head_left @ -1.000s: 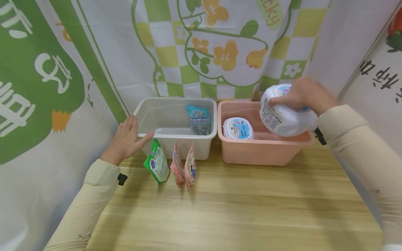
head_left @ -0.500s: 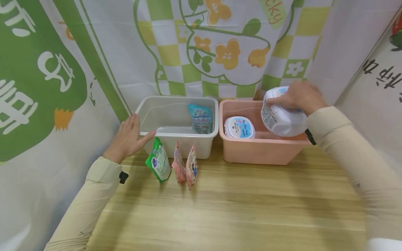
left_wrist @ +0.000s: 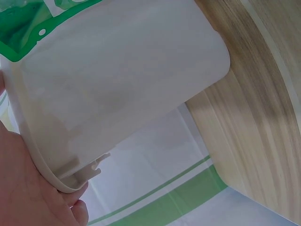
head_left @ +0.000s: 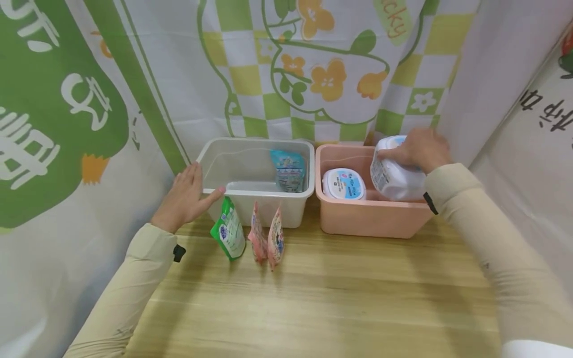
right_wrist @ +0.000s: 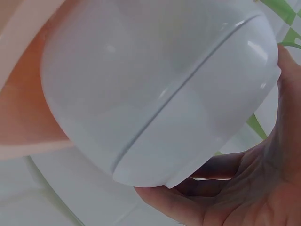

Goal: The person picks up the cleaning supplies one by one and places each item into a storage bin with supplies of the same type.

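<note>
My right hand (head_left: 421, 151) grips a white plastic tub (head_left: 396, 176) with a blue-printed lid, thumb on its left side. The tub is tilted, with its lower part inside the pink bin (head_left: 371, 219); the right wrist view shows its smooth side (right_wrist: 155, 94) close up. A second white tub (head_left: 344, 184) with a blue-and-white lid stands in the left end of that bin. My left hand (head_left: 181, 199) rests on the front left corner of the grey-white bin (head_left: 268, 206), fingers extended and thumb over the front rim. A blue pouch (head_left: 288, 171) stands inside that bin's right end.
On the wooden table (head_left: 335, 298), a green-and-white pouch (head_left: 229, 231) and two pink pouches (head_left: 257, 236) stand before the grey-white bin. A printed curtain (head_left: 331, 64) hangs right behind both bins, and white cloth walls enclose the sides.
My right hand has lowered the white tub and shifted it slightly left, deeper into the pink bin. My left hand stays on the grey-white bin's corner. The head view has shifted slightly.
</note>
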`<state>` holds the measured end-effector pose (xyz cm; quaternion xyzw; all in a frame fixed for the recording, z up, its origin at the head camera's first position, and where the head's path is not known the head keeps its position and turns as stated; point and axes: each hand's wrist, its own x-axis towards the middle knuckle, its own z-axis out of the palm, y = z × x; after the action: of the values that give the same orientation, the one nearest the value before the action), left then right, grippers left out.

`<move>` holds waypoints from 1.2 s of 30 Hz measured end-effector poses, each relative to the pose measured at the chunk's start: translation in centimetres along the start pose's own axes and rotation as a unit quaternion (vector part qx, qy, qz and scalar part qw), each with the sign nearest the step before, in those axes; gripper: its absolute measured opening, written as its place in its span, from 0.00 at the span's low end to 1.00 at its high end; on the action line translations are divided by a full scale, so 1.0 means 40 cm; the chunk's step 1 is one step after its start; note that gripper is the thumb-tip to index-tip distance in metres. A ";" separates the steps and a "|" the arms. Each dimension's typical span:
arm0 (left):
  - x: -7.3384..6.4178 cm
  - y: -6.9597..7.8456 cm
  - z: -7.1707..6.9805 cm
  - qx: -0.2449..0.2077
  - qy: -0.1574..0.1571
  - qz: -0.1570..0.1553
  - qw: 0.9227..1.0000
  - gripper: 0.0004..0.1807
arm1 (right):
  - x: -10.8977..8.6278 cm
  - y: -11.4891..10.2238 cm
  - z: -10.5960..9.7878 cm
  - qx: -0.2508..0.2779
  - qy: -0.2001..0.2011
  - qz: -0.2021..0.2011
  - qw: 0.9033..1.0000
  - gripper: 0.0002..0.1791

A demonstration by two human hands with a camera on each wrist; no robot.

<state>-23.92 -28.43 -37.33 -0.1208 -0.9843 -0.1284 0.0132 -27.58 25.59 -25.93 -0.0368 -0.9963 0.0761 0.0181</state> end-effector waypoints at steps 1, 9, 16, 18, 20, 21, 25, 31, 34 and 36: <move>0.000 0.000 0.002 0.002 -0.001 0.001 1.000 0.61 | -0.001 0.001 0.007 -0.002 -0.002 0.000 1.000 0.45; 0.005 -0.001 0.008 0.011 0.007 0.012 1.000 0.61 | -0.001 0.006 0.044 -0.009 -0.020 0.012 1.000 0.47; 0.013 -0.004 -0.002 0.017 0.010 0.012 1.000 0.61 | 0.005 0.004 0.048 -0.017 -0.032 0.015 0.999 0.51; 0.012 -0.004 -0.005 0.019 0.011 0.013 1.000 0.60 | 0.006 0.003 0.052 -0.012 -0.032 0.017 0.999 0.51; 0.011 -0.005 -0.006 0.019 0.009 0.013 1.000 0.61 | 0.006 0.002 0.058 -0.006 -0.030 0.020 0.999 0.50; 0.010 -0.006 -0.006 0.019 0.009 0.013 1.000 0.61 | 0.006 0.002 0.062 -0.004 -0.030 0.021 0.999 0.50; 0.008 -0.008 -0.003 0.022 0.010 0.012 1.000 0.61 | 0.004 0.000 0.075 -0.004 -0.033 0.019 0.999 0.50; 0.007 -0.015 0.004 0.023 0.012 0.008 1.000 0.61 | 0.008 -0.002 0.093 -0.023 -0.049 0.013 0.998 0.52; 0.005 -0.018 0.005 0.025 0.010 0.005 1.000 0.61 | 0.012 0.000 0.099 -0.027 -0.059 0.012 0.998 0.53; 0.003 -0.018 0.006 0.025 0.009 0.003 1.000 0.61 | 0.016 0.002 0.104 -0.034 -0.067 0.011 0.997 0.54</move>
<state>-24.23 -29.02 -37.72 -0.1222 -0.9866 -0.1051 0.0259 -28.37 25.09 -30.01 -0.0429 -0.9968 0.0447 -0.0512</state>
